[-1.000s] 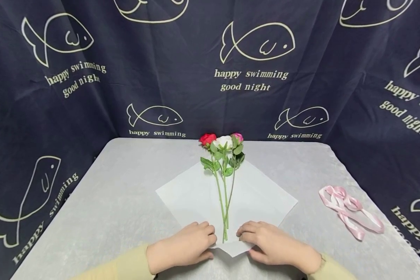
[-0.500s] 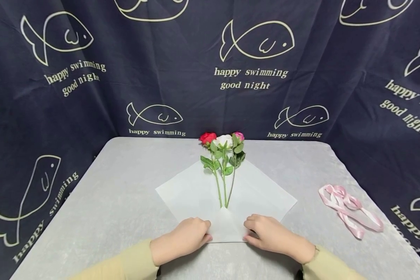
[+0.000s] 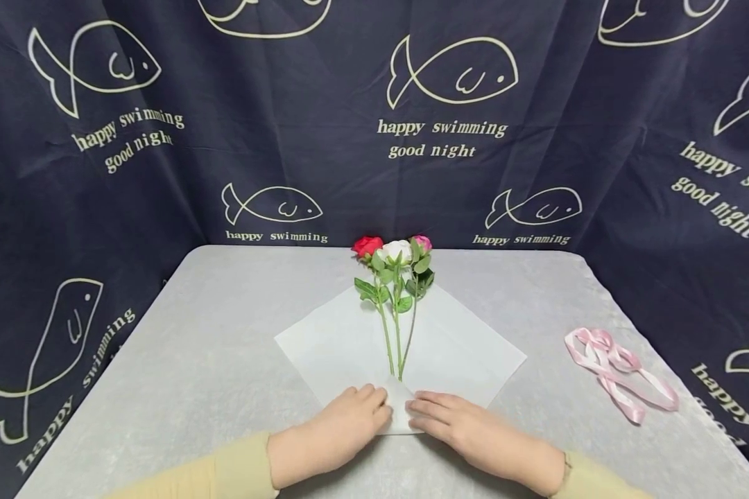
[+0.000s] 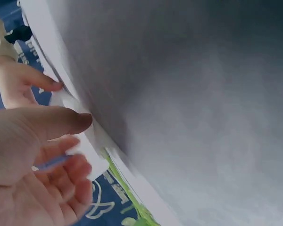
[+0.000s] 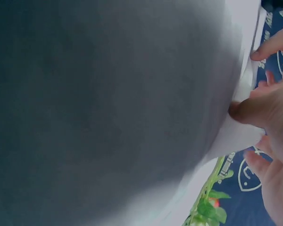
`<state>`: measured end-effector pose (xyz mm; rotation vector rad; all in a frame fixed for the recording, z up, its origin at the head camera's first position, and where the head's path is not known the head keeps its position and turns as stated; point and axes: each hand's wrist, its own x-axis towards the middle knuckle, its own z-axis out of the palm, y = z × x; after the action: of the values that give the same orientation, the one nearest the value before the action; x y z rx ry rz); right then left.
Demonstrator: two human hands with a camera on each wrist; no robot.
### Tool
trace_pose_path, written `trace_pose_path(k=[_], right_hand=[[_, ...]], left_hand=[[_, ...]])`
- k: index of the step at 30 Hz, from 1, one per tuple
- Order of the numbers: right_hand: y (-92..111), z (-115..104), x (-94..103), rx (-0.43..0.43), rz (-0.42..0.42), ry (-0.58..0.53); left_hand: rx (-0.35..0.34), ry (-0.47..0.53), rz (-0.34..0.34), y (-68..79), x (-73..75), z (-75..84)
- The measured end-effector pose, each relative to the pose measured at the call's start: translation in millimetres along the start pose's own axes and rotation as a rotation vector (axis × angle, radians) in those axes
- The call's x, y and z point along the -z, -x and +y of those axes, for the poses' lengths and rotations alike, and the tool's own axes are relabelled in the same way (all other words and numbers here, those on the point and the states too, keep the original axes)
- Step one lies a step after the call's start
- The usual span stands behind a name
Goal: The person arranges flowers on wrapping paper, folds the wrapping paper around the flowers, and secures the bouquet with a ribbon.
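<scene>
A white sheet of paper (image 3: 337,339) lies cornerwise on the table, its near corner folded up over the lower stems of three flowers. Their heads are a red rose (image 3: 367,247), a white flower (image 3: 396,251) and a pink one (image 3: 422,242), all past the paper's far corner. On the left side of the folded flap (image 3: 401,405) rests my left hand (image 3: 337,433), fingers lightly bent over it. My right hand (image 3: 477,433) presses the flap's right side with fairly straight fingers. Both wrist views show a thumb (image 4: 78,121) at the fold edge. The stem ends are hidden under the flap.
A loosely looped pink ribbon (image 3: 605,357) lies on the right part of the grey-covered table (image 3: 225,312). A dark blue curtain (image 3: 349,138) printed with fish hangs behind the table and along both sides.
The paper's near corner has been folded up over the stem ends. Both hands have since come closer together on the flap, their fingers now lying over it.
</scene>
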<state>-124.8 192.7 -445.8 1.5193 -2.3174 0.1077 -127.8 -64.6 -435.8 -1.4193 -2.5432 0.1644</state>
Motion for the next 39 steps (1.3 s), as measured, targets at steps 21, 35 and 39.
trace_pose_path(k=[21, 35, 39], right_hand=[[17.9, -6.5, 3.2, 0.054, -0.224, -0.030], [36.7, 23.7, 22.9, 0.156, -0.145, -0.214], [28.6, 23.1, 21.7, 0.126, -0.104, -0.229]], left_hand=[[-0.129, -0.049, -0.024, 15.4, 1.1, 13.4], [-0.048, 0.092, -0.079, 22.1, 9.2, -9.5], [-0.065, 0.051, -0.063, 18.5, 7.9, -15.7]])
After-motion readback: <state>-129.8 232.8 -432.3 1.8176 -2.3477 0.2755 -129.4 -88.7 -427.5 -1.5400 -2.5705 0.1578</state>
